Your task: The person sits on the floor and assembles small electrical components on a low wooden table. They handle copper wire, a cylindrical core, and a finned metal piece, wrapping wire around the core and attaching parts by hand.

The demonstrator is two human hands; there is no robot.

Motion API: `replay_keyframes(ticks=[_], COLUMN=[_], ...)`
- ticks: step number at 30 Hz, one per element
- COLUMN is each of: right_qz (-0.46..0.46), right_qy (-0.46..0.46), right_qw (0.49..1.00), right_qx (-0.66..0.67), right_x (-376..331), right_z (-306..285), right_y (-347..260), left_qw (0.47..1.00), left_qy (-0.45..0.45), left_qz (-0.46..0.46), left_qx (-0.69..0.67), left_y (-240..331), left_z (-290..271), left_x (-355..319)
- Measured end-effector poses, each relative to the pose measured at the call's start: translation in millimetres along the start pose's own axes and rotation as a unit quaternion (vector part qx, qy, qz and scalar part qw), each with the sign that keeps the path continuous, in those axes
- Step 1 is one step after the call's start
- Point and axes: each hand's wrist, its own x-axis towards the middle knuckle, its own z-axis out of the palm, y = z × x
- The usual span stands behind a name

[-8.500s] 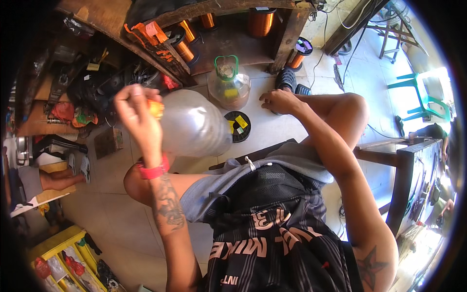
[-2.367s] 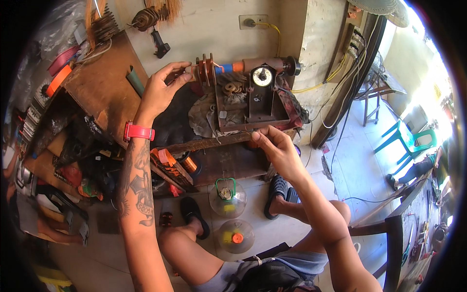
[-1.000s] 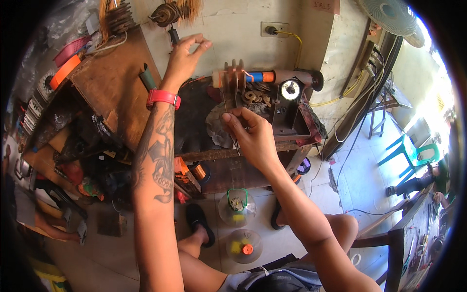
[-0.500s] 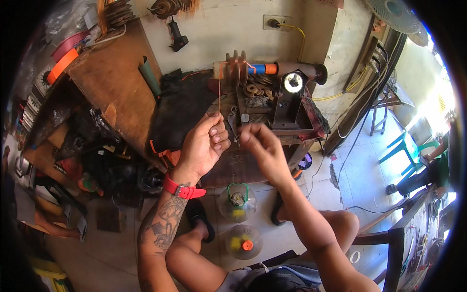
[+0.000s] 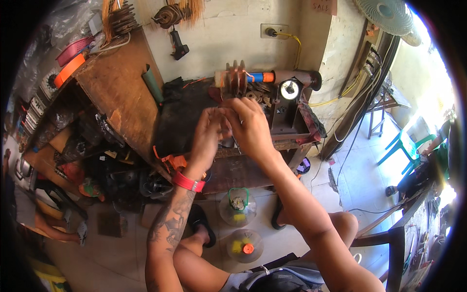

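My left hand (image 5: 208, 130) and my right hand (image 5: 247, 124) are raised together, fingertips meeting, in front of a winding machine (image 5: 282, 104) on a dark workbench (image 5: 180, 117). They seem to pinch something thin between them, perhaps wire; it is too small to make out. Just behind the fingers sits a wooden coil former (image 5: 234, 80) on the machine's shaft, with a round dial (image 5: 290, 89) to its right. A red band (image 5: 188, 182) circles my left wrist.
Two clear plastic bottles (image 5: 237, 207) (image 5: 244, 246) stand on the floor between my feet. A wooden panel (image 5: 116, 87) and cluttered tool shelves (image 5: 53, 141) fill the left. Cables (image 5: 350, 112) hang at right, near a green chair (image 5: 401, 146) and a fan (image 5: 384, 14).
Both hands have risen and closed in together near the coil former. Half a second ago the left hand was lower and the two were apart.
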Motion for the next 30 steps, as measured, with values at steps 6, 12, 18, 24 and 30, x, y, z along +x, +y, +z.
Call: replay_keyframes(ticks=[6,12,18,24,30], right_qz=[-0.161,-0.121,-0.198,0.002,0.14], right_qy=[-0.003,-0.004,-0.021,-0.056,-0.089], right_qw=[0.972,0.971,0.904,0.99,0.986], right_qx=[-0.173,-0.208,-0.378,-0.126,-0.015], right_x=[5.3,32.1,104.9,27.7,-49.6], right_z=[-20.8,-54.0,-60.3,-59.1,-29.3], right_y=[-6.5,-21.4,-29.8,-26.1,-5.8], left_qw=[0.987,0.885,0.728,0.88,0.947], left_qy=[-0.065,0.072,0.065,-0.085,-0.244], left_qz=[0.124,0.329,0.469,0.239,-0.132], left_qx=[0.081,0.321,0.495,0.402,0.16], left_y=[26.5,18.4,31.0,48.5,52.4], left_z=[-13.1,-6.6,-16.2,-33.0,-50.8], left_x=[28.3,36.1,80.1,90.1,58.3])
